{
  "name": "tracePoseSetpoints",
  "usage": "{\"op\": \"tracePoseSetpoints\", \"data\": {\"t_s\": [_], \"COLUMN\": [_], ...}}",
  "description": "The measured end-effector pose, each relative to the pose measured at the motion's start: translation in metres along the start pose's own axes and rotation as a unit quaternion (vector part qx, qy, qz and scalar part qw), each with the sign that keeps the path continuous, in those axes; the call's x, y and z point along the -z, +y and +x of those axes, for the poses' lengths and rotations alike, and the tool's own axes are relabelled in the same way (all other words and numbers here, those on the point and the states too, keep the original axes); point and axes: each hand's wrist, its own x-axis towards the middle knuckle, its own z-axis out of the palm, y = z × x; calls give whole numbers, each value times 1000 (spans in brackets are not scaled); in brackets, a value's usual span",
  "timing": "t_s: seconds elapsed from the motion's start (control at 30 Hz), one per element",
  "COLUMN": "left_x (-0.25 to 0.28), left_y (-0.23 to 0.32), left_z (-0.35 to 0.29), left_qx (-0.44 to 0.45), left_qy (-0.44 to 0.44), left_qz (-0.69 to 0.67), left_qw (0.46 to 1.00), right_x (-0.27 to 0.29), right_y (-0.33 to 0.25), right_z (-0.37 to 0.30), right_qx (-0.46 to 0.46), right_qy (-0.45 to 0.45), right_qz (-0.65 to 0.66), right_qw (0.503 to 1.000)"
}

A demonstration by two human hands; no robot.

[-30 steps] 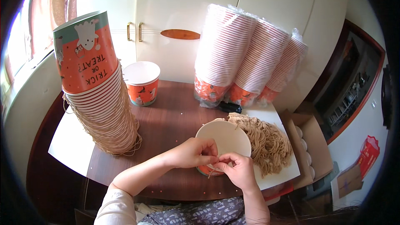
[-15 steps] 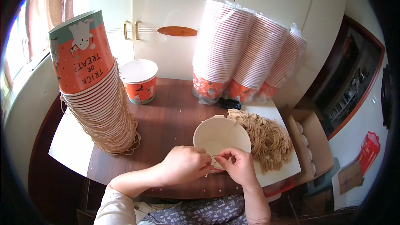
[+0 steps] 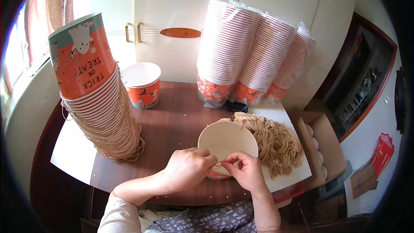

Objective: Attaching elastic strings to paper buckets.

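A white-lined paper bucket (image 3: pixel 226 140) stands in front of me at the table's near edge, its orange outside barely showing below my hands. At its near rim my left hand (image 3: pixel 189 168) and my right hand (image 3: pixel 246 171) meet, both with fingers pinched. Between their fingertips runs a thin tan string (image 3: pixel 218 163); another strand of it shows inside the bucket. Beside the bucket on the right lies a heap of tan strings (image 3: pixel 276 144). To the left rises a tall stack of nested orange paper buckets (image 3: pixel 105 123), upside down, with strings hanging around them.
A single orange bucket (image 3: pixel 145 97) stands at the back left of the brown table (image 3: pixel 172 112). Several plastic-wrapped bucket stacks (image 3: pixel 224 43) lean at the back right, with a black object (image 3: pixel 236 107) at their foot. Right of the table is a cardboard box (image 3: pixel 330 155) holding white round things.
The fingers of both hands have shifted slightly at the bucket's rim, still pinching the string. The whole view has moved a little; the stacks stay as they were.
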Motion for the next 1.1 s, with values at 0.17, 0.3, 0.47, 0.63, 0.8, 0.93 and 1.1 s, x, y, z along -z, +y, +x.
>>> {"op": "tracePoseSetpoints", "data": {"t_s": [0.17, 0.3, 0.47, 0.63, 0.8, 0.93, 1.1], "left_x": [-7, -3, -1, -4, -8, -8, -2], "left_y": [-4, -5, -6, -8, -7, -7, -4], "left_z": [5, 9, 12, 11, 11, 10, 11], "left_qx": [16, 65, 101, 102, 106, 104, 115], "left_qy": [9, -10, -34, -33, -15, -26, -44], "left_qz": [-102, -206, -286, -296, -303, -328, -434], "left_qw": [995, 976, 952, 949, 947, 938, 892], "right_x": [0, -1, 0, 0, 0, 0, -2], "right_y": [0, 0, -3, -6, -6, -2, 2], "right_z": [0, 0, -1, -1, -1, -1, 0], "right_qx": [-6, 5, 8, 5, 4, 7, 24], "right_qy": [-7, 0, 5, 8, 8, 6, 16], "right_qz": [14, 44, 20, 6, 5, -4, 11], "right_qw": [1000, 999, 1000, 1000, 1000, 1000, 1000]}}
